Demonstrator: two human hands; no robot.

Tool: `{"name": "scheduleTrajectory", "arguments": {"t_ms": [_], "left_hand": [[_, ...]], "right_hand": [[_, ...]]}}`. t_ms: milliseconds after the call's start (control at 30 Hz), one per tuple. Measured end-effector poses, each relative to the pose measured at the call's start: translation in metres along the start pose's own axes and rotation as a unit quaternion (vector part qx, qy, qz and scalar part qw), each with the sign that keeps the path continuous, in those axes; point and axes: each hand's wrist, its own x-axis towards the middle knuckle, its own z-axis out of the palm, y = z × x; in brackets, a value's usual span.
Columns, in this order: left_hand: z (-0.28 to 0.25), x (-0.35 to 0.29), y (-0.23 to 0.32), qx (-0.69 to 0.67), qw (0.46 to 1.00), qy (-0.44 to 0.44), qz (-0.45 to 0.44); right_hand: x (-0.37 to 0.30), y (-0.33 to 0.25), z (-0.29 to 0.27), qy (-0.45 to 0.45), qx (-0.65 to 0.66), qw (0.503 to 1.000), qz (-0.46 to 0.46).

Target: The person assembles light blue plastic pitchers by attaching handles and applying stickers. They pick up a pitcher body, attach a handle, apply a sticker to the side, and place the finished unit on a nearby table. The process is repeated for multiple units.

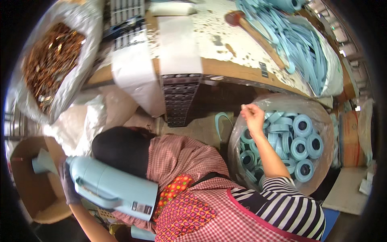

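Observation:
A light-blue thermos jug (113, 183) with a side handle lies tilted across my lap on the left, a small dark label near its wide end. My left hand (68, 183), in a grey glove, grips its narrower end; the jug hides some of the fingers. My right hand (254, 117) is bare and raised over the near side of the workbench, at the rim of a clear plastic bag (320, 177) full of light-blue ring-shaped parts (299, 148). Its thumb and fingertips are pinched together; anything between them is too small to make out.
The workbench (217, 40) carries a strip of dark labels (181, 97) hanging over its edge, a hammer (258, 38) and a heap of blue strips (302, 48). At left are a bag of small brownish metallic pieces (52, 60) and an open cardboard box (30, 193).

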Motion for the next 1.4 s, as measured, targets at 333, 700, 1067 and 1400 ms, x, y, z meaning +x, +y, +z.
{"name": "scheduleTrajectory", "arguments": {"t_ms": [333,700,1067,1400], "left_hand": [[-0.082,-0.043,-0.03,-0.106,0.986,0.098,-0.085],[-0.08,-0.115,0.012,-0.144,0.956,0.252,0.041],[0.07,-0.122,0.024,-0.183,0.969,0.105,0.131],[0.035,-0.175,-0.044,-0.331,0.924,0.132,0.139]], "right_hand": [[-0.041,0.22,-0.127,0.084,-0.445,0.874,0.178],[-0.013,0.27,-0.166,0.198,-0.113,0.928,0.295],[-0.043,-0.165,0.064,-0.259,0.036,0.901,-0.347],[-0.12,-0.211,0.18,-0.248,0.227,0.751,-0.568]]}}
